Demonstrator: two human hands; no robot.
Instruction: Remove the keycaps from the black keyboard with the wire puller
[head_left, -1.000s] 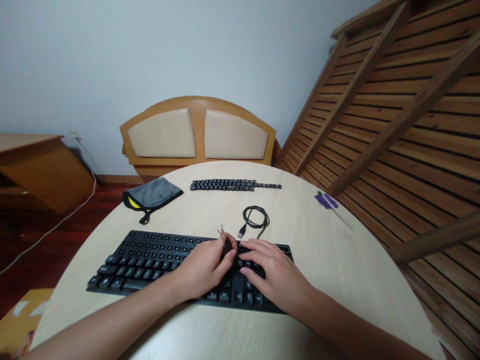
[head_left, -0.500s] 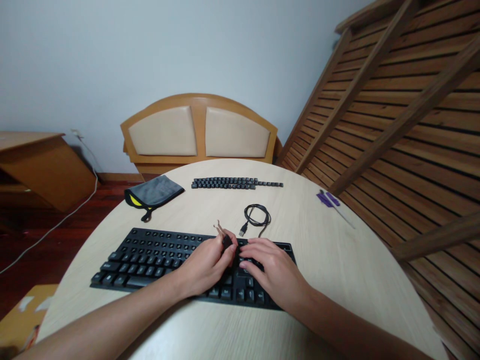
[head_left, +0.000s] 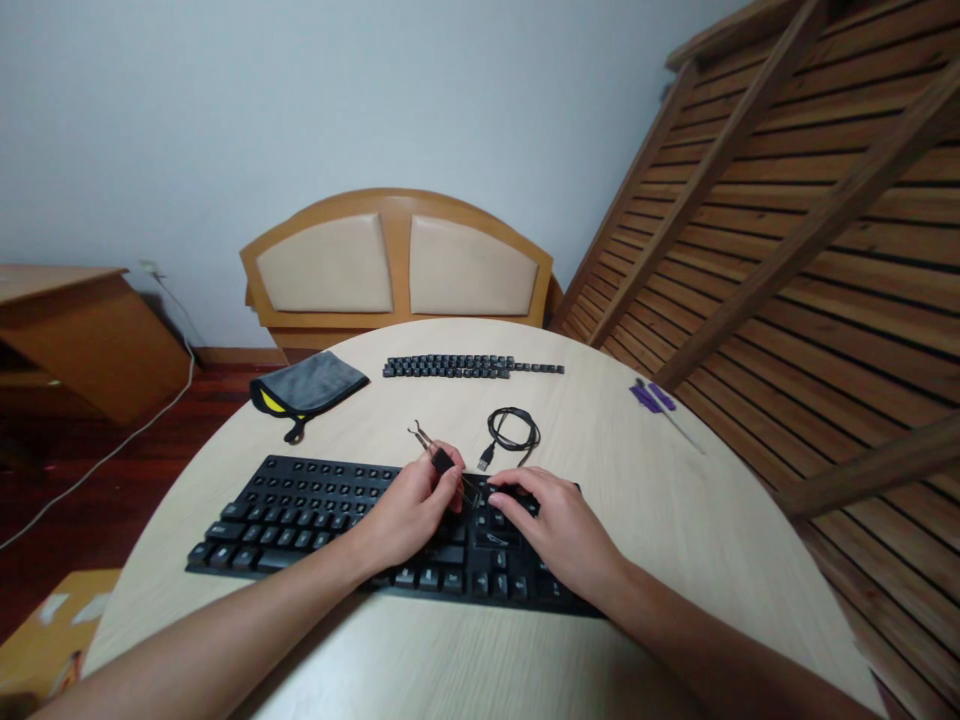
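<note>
My left hand (head_left: pixel 411 508) is closed around the black handle of a wire keycap puller (head_left: pixel 443 461). One pair of its wire ends points up and away to the left, the other toward my right hand. My right hand (head_left: pixel 551 515) hovers over the right part of the black keyboard (head_left: pixel 300 500), thumb and fingertips drawn together near the puller's wires. Whatever lies between those fingertips is too small and dark to make out. Across the keyboard's upper rows the caps are off and bare switches show, while lower rows still carry keycaps.
Loose black keycaps (head_left: pixel 450 367) lie in rows at the table's far side. A coiled USB cable (head_left: pixel 514 430) sits behind the keyboard. A folded grey cloth (head_left: pixel 311 388) rests at left, a purple-and-metal tool (head_left: pixel 660 398) at right. A wooden slatted frame (head_left: pixel 787 250) leans alongside the table.
The puller has tilted further left and away, and its near wires now show between my hands. My right hand has lifted slightly, its fingertips coming together.
</note>
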